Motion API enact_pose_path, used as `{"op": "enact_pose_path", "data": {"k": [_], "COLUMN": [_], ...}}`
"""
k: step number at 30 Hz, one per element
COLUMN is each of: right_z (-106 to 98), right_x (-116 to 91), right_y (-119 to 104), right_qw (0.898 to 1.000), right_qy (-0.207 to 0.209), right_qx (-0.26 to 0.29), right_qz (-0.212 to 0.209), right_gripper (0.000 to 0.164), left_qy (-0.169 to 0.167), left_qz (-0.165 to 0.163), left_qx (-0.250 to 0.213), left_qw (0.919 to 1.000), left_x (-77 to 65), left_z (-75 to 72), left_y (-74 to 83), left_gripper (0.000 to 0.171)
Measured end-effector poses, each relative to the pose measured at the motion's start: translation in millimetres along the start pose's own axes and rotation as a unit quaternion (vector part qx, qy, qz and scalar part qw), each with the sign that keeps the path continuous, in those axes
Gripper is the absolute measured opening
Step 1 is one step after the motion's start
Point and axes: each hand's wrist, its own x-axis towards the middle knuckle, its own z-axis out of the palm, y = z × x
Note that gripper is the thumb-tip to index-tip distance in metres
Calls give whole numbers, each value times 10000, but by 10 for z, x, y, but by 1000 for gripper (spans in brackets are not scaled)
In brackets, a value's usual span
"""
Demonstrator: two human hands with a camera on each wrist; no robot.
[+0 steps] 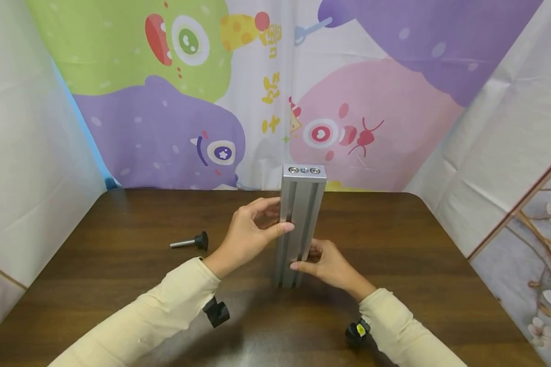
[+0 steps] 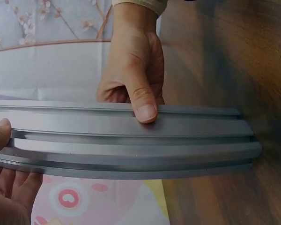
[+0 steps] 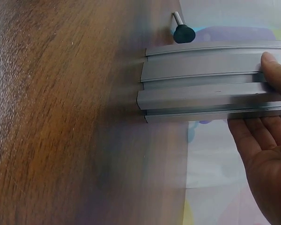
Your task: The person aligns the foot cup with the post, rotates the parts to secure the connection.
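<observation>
A silver aluminium extrusion (image 1: 300,224) stands upright, with slots along its sides and round screw heads on its top end. My left hand (image 1: 250,227) grips it around mid-height, thumb across the near face and fingers behind. Lower down on its right side, my right hand (image 1: 326,262) pinches it between thumb and fingers. The left wrist view shows the right thumb (image 2: 145,112) flat on the slotted face. In the right wrist view, the extrusion's lower end (image 3: 143,84) is right at the wooden table. Some fingers are hidden behind the bar.
A black-knobbed screw (image 1: 190,241) lies on the table (image 1: 128,219), left of the extrusion. Behind the table hangs a cartoon-printed curtain (image 1: 261,163), with white side curtains (image 1: 27,153) around. Black wrist devices (image 1: 216,312) hang under both sleeves.
</observation>
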Motion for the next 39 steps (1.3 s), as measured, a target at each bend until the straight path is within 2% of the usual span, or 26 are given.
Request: {"op": "enact_pose_path", "data": {"k": [5, 9, 13, 16, 23, 27, 33, 39], "right_z": [-6, -1, 0, 1, 3, -1, 3, 6], "right_x": [-1, -5, -7, -9, -14, -20, -18, -14], "right_y": [-3, 5, 7, 10, 21, 12, 28, 39], "right_qw": [10000, 10000, 10000, 10000, 10000, 9999, 10000, 10000], "right_qy": [11, 0, 15, 43, 32, 23, 42, 52], "right_qx": [-34, -32, -17, 7, -16, -10, -36, -40], "right_qz": [45, 76, 51, 41, 75, 106, 80, 66], "right_gripper": [31, 31, 31, 31, 29, 30, 29, 29], "left_qy": [-85, -523, -1143, -1389, -1416, -1475, -1521, -1562], "left_qz": [-103, -395, -877, -1224, -1840, -1892, -1869, -1997], "left_qx": [-194, 10, 337, 650, 1594, 2108, 2675, 2842], "left_qw": [9997, 9978, 9890, 9806, 9595, 9476, 9329, 9246], "left_x": [11, 20, 44, 56, -24, -112, -244, -333], "left_z": [-14, -94, -269, -461, -959, -1171, -1362, -1413], "left_y": [1, -35, -134, -254, -627, -824, -1110, -1351], "left_gripper": [45, 47, 50, 52, 55, 57, 57, 62]}}
